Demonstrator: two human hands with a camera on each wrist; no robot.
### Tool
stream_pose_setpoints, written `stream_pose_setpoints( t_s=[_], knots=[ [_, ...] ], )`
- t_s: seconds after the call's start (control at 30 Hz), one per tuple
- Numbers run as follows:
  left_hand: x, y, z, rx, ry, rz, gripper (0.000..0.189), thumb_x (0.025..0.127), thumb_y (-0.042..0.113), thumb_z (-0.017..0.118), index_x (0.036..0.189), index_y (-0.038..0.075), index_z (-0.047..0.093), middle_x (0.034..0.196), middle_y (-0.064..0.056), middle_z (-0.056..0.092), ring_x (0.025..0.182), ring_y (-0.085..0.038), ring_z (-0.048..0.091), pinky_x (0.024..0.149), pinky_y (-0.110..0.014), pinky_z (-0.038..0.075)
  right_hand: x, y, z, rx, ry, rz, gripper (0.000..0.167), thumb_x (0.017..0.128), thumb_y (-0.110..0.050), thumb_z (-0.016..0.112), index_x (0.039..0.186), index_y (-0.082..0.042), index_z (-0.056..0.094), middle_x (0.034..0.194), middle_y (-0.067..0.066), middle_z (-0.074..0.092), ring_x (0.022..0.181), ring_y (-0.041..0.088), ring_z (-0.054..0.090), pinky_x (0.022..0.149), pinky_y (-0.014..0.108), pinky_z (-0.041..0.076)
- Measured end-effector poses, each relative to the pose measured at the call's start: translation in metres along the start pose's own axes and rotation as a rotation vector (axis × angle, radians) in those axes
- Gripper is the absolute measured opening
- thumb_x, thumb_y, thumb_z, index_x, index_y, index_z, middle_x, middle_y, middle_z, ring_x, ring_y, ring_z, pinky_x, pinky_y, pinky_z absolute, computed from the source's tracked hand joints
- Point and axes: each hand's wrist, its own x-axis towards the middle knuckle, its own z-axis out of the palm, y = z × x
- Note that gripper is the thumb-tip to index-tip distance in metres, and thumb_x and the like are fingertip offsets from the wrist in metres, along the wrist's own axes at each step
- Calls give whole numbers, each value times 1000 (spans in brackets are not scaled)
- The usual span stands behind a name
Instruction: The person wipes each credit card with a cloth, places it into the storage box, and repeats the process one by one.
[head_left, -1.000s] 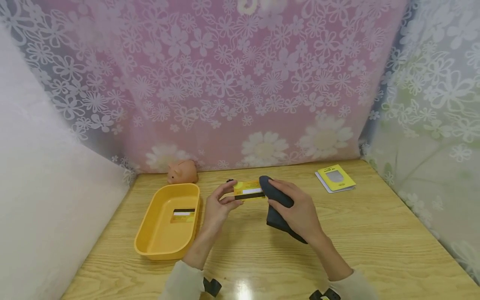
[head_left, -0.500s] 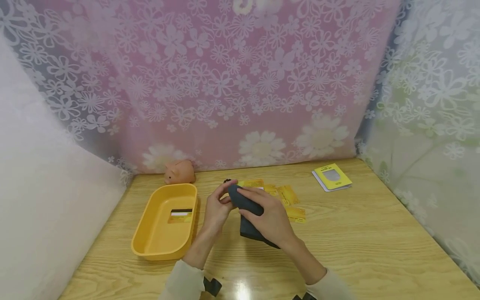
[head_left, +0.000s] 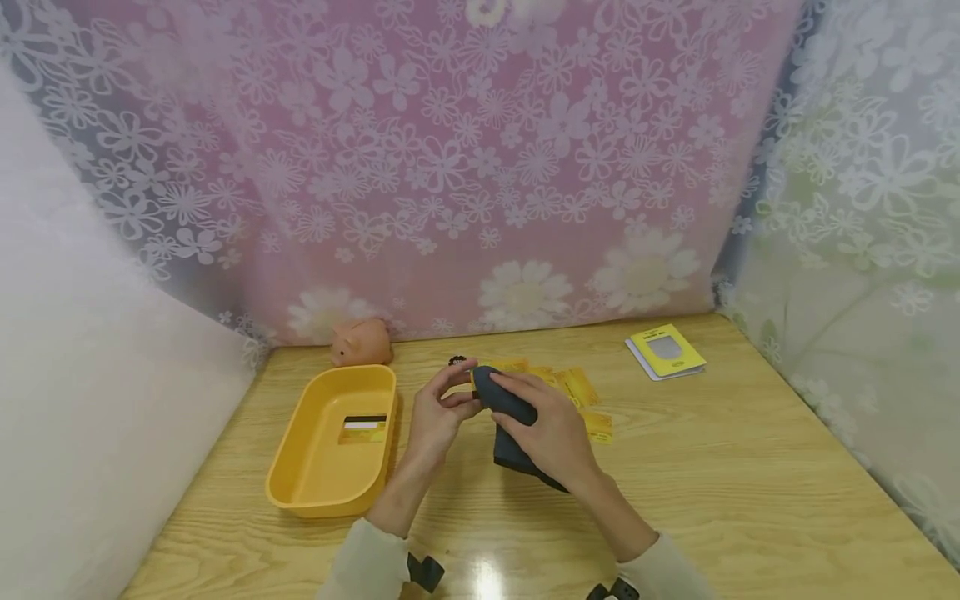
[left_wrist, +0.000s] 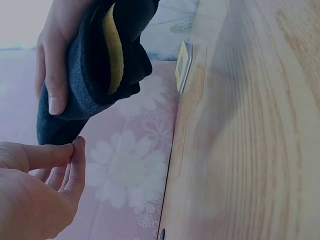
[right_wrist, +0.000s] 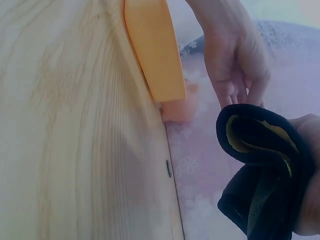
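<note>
My left hand [head_left: 438, 417] pinches a yellow card [head_left: 474, 385] with a black stripe between thumb and fingers; only a sliver of the card shows. My right hand [head_left: 553, 432] grips a folded dark blue cloth [head_left: 504, 398], which wraps over most of the card. In the left wrist view, the cloth [left_wrist: 80, 85] has yellow showing inside its fold, and the left fingertips sit right at its lower end. The right wrist view shows the cloth [right_wrist: 257, 137] doubled over in layers. Both hands are held above the wooden table.
A yellow tray [head_left: 279, 462] at left holds one striped card [head_left: 364, 427]. Behind it stands a piggy bank [head_left: 362, 342]. Several yellow cards [head_left: 576, 387] lie beyond my right hand. A yellow booklet [head_left: 666, 352] lies back right; a small black item [head_left: 457, 360] lies behind my left hand.
My right hand has brought the cloth left over the card, then shifted slightly back right, baring a sliver of it. My left hand stays in about the same place.
</note>
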Motion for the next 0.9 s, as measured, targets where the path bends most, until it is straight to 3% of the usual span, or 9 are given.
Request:
stream_pose_setpoints(
  t_s=[0.57, 0.73, 0.9],
  knots=[
    [-1, -4, -6, -32, 17, -31, 56, 88, -13, 74, 136, 17, 70, 133, -16, 57, 93, -22, 68, 88, -33, 63, -9, 50, -43, -69, 77, 78, 55, 89, -15, 85, 141, -20, 68, 139, 8, 66, 120, 34, 67, 82, 51, 62],
    [-1, -6, -9, -35, 17, -28, 55, 88, -13, 75, 135, 16, 70, 132, -16, 58, 91, -20, 68, 86, -32, 63, -12, 52, -48, -63, 72, 81, 55, 89, -15, 85, 141, -18, 68, 140, 10, 65, 124, 35, 65, 87, 53, 61],
    [-2, -7, -9, -23, 18, -24, 56, 88, -14, 74, 136, 16, 70, 132, -16, 58, 92, -21, 69, 86, -33, 63, -13, 42, -40, -14, 89, 3, 56, 86, -12, 87, 139, -17, 69, 138, 8, 66, 124, 32, 65, 88, 49, 62]
  ],
)
